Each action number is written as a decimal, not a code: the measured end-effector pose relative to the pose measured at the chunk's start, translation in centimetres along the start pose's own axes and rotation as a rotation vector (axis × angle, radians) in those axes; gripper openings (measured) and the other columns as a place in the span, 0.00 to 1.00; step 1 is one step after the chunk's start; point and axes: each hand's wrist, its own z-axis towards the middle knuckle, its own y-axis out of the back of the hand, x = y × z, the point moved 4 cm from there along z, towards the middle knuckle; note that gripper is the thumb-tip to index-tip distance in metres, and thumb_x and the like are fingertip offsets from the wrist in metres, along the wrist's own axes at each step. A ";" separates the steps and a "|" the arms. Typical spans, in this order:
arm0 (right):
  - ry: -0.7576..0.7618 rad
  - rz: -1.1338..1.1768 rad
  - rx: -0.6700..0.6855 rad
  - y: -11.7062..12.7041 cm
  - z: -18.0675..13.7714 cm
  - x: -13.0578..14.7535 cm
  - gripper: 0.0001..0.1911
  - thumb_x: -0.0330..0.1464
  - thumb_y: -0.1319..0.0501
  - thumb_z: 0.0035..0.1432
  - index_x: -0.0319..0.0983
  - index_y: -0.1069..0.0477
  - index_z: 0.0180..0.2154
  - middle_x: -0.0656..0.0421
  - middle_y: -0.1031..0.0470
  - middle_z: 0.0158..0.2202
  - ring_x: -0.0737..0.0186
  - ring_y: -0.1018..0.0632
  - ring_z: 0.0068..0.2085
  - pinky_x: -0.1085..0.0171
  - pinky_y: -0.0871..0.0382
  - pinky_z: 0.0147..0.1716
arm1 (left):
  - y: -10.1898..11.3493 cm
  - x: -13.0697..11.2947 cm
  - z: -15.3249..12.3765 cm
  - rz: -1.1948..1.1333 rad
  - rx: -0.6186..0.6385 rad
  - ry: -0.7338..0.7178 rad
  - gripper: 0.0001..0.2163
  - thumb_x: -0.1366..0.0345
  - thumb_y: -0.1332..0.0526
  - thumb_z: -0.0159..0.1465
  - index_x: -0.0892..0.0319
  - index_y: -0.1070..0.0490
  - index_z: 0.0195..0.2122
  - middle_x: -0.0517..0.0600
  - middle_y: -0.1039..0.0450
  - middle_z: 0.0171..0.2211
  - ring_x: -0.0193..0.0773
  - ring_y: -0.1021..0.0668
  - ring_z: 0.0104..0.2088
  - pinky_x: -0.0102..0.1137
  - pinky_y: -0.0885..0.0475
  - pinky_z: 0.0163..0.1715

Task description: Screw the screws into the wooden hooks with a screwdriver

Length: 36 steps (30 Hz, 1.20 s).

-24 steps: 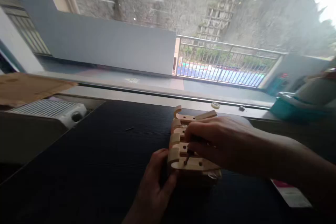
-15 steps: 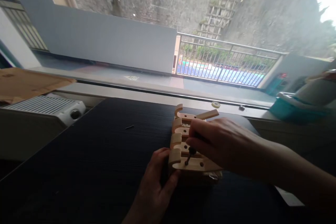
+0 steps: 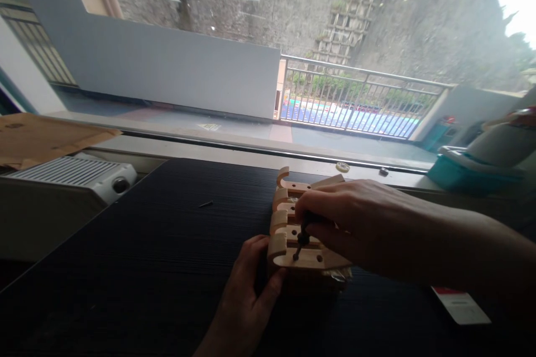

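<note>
Head view: my left hand [image 3: 247, 295] clasps the near end of the wooden hooks [image 3: 310, 260], stacked on the black table [image 3: 146, 245]. My right hand [image 3: 355, 223] pinches a dark screw [image 3: 300, 241] over them. I judge them light, stiff and prone to sliding; best gripped by their sides.

A white heater [image 3: 71, 175] sits left of the black table [image 3: 146, 245], a teal tub [image 3: 464, 175] right.
</note>
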 end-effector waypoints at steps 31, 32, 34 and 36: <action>0.037 -0.028 -0.084 -1.1 0.8 -0.6 0.05 0.27 0.45 0.61 0.39 0.34 0.32 0.61 0.29 0.30 0.68 0.31 0.29 0.66 0.46 0.27 | 0.2 -0.6 0.1 -0.009 0.008 -0.019 0.15 0.61 0.46 0.66 0.50 0.42 0.54 0.50 0.33 0.52 0.43 0.27 0.51 0.36 0.31 0.51; 0.013 -0.003 -0.104 -1.3 0.8 -0.8 0.05 0.28 0.45 0.62 0.39 0.34 0.32 0.62 0.30 0.29 0.69 0.32 0.28 0.67 0.47 0.27 | 0.2 -0.6 0.1 -0.011 0.010 -0.019 0.15 0.61 0.46 0.66 0.50 0.42 0.54 0.50 0.34 0.53 0.43 0.27 0.51 0.36 0.31 0.51; -0.068 0.052 -0.148 -1.6 0.7 -1.0 0.06 0.31 0.47 0.63 0.39 0.35 0.33 0.63 0.31 0.27 0.69 0.33 0.26 0.67 0.48 0.25 | 0.2 -0.5 0.1 -0.008 0.010 -0.017 0.15 0.61 0.46 0.66 0.50 0.42 0.54 0.51 0.34 0.53 0.43 0.28 0.52 0.37 0.31 0.52; -0.172 0.066 -0.188 -1.8 0.5 -0.9 0.08 0.32 0.48 0.64 0.39 0.35 0.32 0.63 0.32 0.25 0.69 0.34 0.24 0.66 0.49 0.24 | 0.1 -0.4 0.1 -0.006 0.009 -0.013 0.15 0.61 0.46 0.66 0.51 0.41 0.53 0.51 0.34 0.53 0.44 0.28 0.52 0.38 0.32 0.52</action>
